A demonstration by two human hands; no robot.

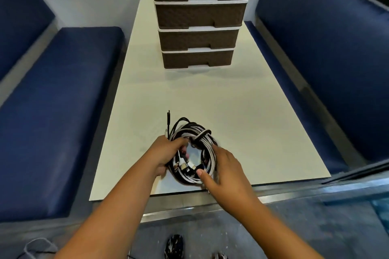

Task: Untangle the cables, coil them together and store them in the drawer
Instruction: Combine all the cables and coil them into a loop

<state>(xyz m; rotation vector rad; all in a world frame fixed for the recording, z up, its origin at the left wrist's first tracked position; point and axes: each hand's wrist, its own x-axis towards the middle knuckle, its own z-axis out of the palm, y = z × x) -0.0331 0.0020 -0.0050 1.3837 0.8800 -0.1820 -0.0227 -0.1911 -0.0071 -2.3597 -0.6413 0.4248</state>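
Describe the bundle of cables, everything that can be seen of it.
The cable bundle is a round coil of black and white cords, a few turns wrapped crosswise over its far side. Several metal plug ends cluster inside the ring near the left hand, and one black plug sticks up at its far left. It sits at the near edge of the white table. The left hand grips its left side; the right hand holds its right side.

Black and white cables (195,132); brown textured drawers (199,17); blue seats (52,111)

A cream surface (242,115) runs between two blue cushioned benches. One bench (59,111) lies left, the other (328,52) right.
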